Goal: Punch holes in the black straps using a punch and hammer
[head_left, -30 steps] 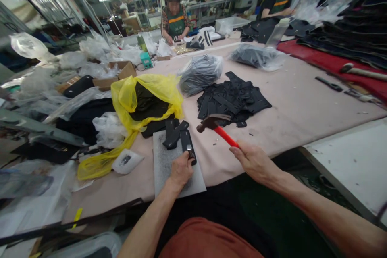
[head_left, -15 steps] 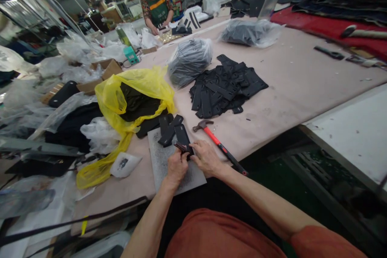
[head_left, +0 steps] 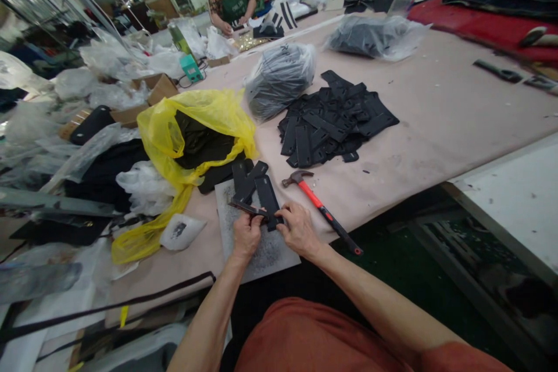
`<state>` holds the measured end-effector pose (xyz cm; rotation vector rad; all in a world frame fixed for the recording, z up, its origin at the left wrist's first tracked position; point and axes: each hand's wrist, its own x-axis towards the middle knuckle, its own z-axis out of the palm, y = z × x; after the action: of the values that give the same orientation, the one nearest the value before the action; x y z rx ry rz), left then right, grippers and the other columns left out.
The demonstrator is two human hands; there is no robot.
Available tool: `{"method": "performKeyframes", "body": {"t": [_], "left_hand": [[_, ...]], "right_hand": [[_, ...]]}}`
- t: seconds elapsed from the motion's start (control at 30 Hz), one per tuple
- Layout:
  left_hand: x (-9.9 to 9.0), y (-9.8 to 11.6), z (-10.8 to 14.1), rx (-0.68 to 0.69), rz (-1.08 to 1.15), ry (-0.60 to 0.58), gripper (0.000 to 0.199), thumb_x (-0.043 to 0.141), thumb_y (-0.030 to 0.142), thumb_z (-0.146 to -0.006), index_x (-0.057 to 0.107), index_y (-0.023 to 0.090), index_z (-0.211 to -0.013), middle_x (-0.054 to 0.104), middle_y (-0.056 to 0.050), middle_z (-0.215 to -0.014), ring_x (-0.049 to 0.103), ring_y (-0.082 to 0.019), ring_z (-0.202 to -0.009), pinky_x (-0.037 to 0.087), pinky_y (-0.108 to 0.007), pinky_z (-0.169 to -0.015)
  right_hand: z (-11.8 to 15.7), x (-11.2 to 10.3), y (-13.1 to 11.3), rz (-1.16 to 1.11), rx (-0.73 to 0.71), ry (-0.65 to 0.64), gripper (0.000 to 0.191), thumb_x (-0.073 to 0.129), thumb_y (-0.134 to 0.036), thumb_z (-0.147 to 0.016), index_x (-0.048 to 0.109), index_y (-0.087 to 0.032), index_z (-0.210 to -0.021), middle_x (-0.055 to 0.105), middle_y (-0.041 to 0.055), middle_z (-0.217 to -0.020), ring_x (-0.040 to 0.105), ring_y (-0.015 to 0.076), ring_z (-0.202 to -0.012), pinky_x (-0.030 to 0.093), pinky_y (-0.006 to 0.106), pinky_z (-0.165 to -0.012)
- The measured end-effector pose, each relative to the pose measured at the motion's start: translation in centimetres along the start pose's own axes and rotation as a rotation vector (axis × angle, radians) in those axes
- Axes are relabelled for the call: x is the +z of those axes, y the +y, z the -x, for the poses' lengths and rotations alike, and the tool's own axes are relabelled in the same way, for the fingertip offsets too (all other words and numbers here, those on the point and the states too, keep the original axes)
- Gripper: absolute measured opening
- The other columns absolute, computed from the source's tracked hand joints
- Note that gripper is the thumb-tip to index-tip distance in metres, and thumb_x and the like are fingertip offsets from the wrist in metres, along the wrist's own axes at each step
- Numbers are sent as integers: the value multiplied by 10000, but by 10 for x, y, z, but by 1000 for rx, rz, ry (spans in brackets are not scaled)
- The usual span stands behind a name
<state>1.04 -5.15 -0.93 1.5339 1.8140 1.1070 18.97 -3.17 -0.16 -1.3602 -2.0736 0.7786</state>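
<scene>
My left hand (head_left: 247,235) is closed on a narrow dark strip (head_left: 244,206) that points left over the board; its exact kind is unclear. A flat black strap piece (head_left: 265,195) lies beside it, running away from me. My right hand (head_left: 300,229) pinches the near end of this strap piece between thumb and fingers. Under both hands is a speckled grey board (head_left: 261,258). A few more black pieces (head_left: 244,180) overlap at the board's far edge. Right of my right hand lies a claw hammer (head_left: 322,209) with a red and black handle.
A heap of black strap pieces (head_left: 335,119) lies beyond the hammer. Left of it are a yellow plastic bag (head_left: 152,128) with dark pieces inside and a clear wrapped bundle (head_left: 279,81). Across the table (head_left: 418,145), a co-worker (head_left: 233,0) handles something. Plastic bags crowd the left.
My left hand has shifted slightly left, and the strip in it has swung out to the left. My right hand stays at the strap piece's near end. The camera view has tilted slightly.
</scene>
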Motion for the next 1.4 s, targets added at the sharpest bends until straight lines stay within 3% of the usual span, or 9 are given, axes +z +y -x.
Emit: {"method": "performKeyframes", "body": {"t": [0.3,0.5,0.57,0.7,0.83,1.03,1.1,1.2,1.4], "left_hand": [[6,-5,6,121,-109,40,225,513,209,-877,658,182,-1046,749,-58,-985,710,-219,-912,584,-353,-821],[10,-8,8,159,-190,59,259,505,196,-872,671,178,-1069,746,-71,-997,714,-237,-887,593,-361,-799],[10,-8,8,162,-194,56,263,509,190,-866,670,176,-1073,746,-73,-987,716,-240,-870,595,-358,-791],[9,-8,9,157,-180,43,261,510,185,-863,669,170,-1069,743,-74,-1004,716,-248,-881,593,-367,-800],[9,-8,10,166,-172,42,264,509,194,-871,672,164,-1077,738,-85,-1029,711,-256,-908,590,-374,-806],[7,-8,8,134,-68,60,217,532,205,-866,693,169,-1007,744,-83,-993,711,-243,-903,589,-372,-808],[6,-5,9,131,-14,91,198,536,201,-868,697,173,-979,746,-74,-973,706,-232,-925,583,-372,-841],[6,0,14,164,47,102,179,546,208,-877,698,181,-967,744,-64,-977,699,-214,-954,575,-367,-881],[14,2,22,249,43,-11,188,560,188,-877,682,184,-1021,734,-67,-1024,690,-208,-987,571,-383,-909]], "right_hand": [[-8,6,-1,-5,61,4,98,625,-134,-742,602,-204,-805,540,60,-1025,514,225,-978,375,375,-832],[9,14,-5,25,-172,108,107,492,-109,-844,548,-188,-800,587,61,-923,510,210,-912,354,377,-826],[11,17,-4,-9,-178,112,111,474,-123,-854,542,-190,-795,589,54,-844,518,202,-848,364,366,-799],[2,17,0,-283,64,112,33,517,-217,-847,548,-208,-838,626,22,-780,569,187,-766,419,331,-745],[-4,7,4,-560,304,195,166,518,-271,-837,541,-200,-984,645,3,-757,610,175,-712,468,308,-701],[14,7,0,-212,116,133,177,601,-246,-785,621,-196,-953,611,59,-923,571,212,-886,455,350,-811],[18,11,-2,-122,114,118,180,620,-225,-774,621,-204,-953,606,57,-927,564,221,-905,445,360,-824],[19,15,-2,-67,137,112,187,625,-199,-769,615,-214,-956,609,49,-930,562,222,-916,433,363,-840],[18,13,1,-74,132,114,196,619,-181,-775,620,-212,-969,609,41,-942,553,216,-944,407,352,-851]]}}
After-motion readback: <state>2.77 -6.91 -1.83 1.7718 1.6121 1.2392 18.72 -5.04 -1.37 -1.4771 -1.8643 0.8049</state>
